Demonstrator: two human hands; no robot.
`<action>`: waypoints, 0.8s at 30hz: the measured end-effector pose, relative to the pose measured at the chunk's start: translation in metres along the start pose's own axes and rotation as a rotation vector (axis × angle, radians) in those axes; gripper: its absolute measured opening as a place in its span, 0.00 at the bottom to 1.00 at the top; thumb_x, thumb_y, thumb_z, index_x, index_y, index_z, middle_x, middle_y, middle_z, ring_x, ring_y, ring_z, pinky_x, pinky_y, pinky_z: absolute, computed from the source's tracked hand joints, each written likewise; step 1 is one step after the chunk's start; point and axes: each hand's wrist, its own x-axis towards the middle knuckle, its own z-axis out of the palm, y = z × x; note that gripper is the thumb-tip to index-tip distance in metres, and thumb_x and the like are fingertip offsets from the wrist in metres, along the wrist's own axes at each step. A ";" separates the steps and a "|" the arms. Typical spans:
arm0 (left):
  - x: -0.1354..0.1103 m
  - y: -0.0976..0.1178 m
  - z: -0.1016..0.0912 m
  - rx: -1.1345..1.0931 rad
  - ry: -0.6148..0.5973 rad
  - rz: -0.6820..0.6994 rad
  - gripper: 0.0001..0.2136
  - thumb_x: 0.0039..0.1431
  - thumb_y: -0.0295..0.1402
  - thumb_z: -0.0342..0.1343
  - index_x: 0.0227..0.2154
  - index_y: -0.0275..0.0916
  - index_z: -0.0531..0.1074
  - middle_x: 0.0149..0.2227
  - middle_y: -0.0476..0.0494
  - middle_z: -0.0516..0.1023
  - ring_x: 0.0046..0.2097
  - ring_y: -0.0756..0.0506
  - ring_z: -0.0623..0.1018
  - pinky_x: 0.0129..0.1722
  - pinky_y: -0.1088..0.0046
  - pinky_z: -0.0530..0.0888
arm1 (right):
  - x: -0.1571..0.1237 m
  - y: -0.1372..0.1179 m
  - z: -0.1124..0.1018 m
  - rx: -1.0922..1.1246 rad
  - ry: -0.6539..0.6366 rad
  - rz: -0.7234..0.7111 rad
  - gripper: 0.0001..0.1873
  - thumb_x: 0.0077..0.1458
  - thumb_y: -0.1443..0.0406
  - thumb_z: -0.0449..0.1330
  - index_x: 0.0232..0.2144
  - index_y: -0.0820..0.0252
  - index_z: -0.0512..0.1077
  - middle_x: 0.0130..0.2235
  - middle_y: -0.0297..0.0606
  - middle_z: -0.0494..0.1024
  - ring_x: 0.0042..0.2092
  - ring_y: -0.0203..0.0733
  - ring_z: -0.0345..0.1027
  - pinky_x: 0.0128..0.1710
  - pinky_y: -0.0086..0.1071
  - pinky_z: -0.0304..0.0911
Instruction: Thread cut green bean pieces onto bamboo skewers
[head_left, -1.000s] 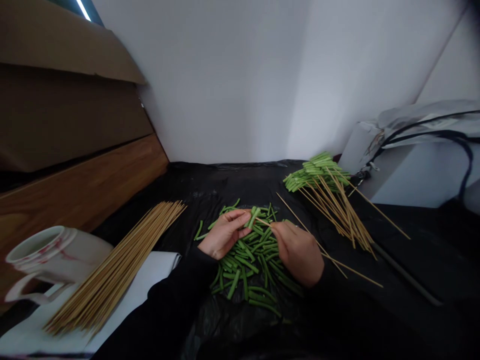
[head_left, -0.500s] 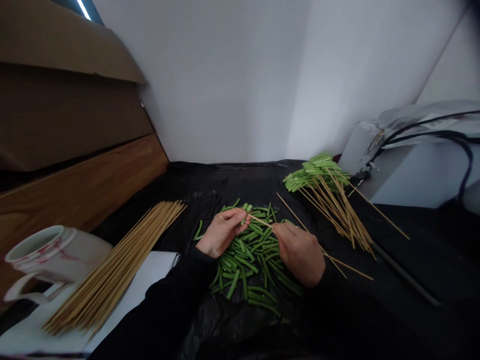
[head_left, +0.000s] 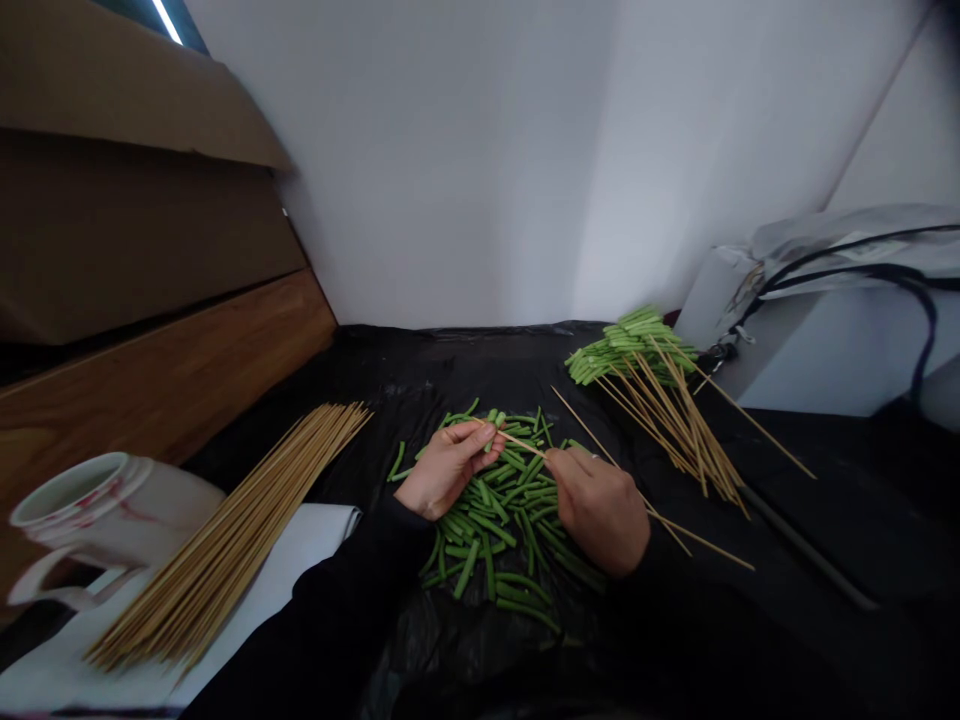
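My left hand (head_left: 450,465) pinches short green bean pieces (head_left: 492,419) between thumb and fingers. A bamboo skewer (head_left: 521,442) runs from these pieces to my right hand (head_left: 600,505), whose fingers are closed round it; its rear end sticks out past the wrist. The skewer's tip is at the left thumb, and how deep it sits in the beans is hidden. Under both hands spreads a heap of cut green beans (head_left: 487,530). Another loose skewer (head_left: 577,415) slants beneath my right hand.
Left, a thick bundle of skewers (head_left: 232,540) leans across a white mug (head_left: 120,510) and white sheet (head_left: 322,525). Threaded green bean skewers (head_left: 634,345) are piled back right. Black plastic (head_left: 450,360) covers the surface. Black cables (head_left: 862,275) and a cardboard box (head_left: 135,210) flank it.
Both hands keep nearly the same position and grip. The rear end of the held skewer has shifted slightly to the right and down.
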 end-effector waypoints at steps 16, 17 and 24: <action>-0.002 -0.006 0.005 0.019 -0.008 -0.028 0.08 0.49 0.34 0.64 0.29 0.33 0.78 0.31 0.45 0.77 0.35 0.52 0.74 0.41 0.75 0.69 | 0.000 -0.002 0.000 0.042 -0.075 0.034 0.13 0.59 0.72 0.46 0.28 0.59 0.68 0.27 0.35 0.72 0.30 0.36 0.65 0.32 0.29 0.52; -0.003 -0.007 0.009 0.026 -0.015 -0.046 0.09 0.48 0.35 0.65 0.28 0.33 0.78 0.31 0.45 0.77 0.35 0.51 0.74 0.41 0.75 0.70 | 0.000 -0.002 0.001 0.062 -0.085 0.033 0.13 0.60 0.72 0.46 0.28 0.59 0.68 0.27 0.35 0.72 0.31 0.36 0.66 0.32 0.29 0.53; -0.002 -0.011 0.026 0.059 -0.051 -0.063 0.10 0.44 0.36 0.67 0.26 0.33 0.78 0.28 0.44 0.79 0.33 0.50 0.75 0.40 0.72 0.70 | 0.009 -0.005 0.004 0.182 -0.074 0.066 0.13 0.62 0.69 0.45 0.32 0.60 0.69 0.31 0.37 0.75 0.36 0.37 0.68 0.36 0.27 0.57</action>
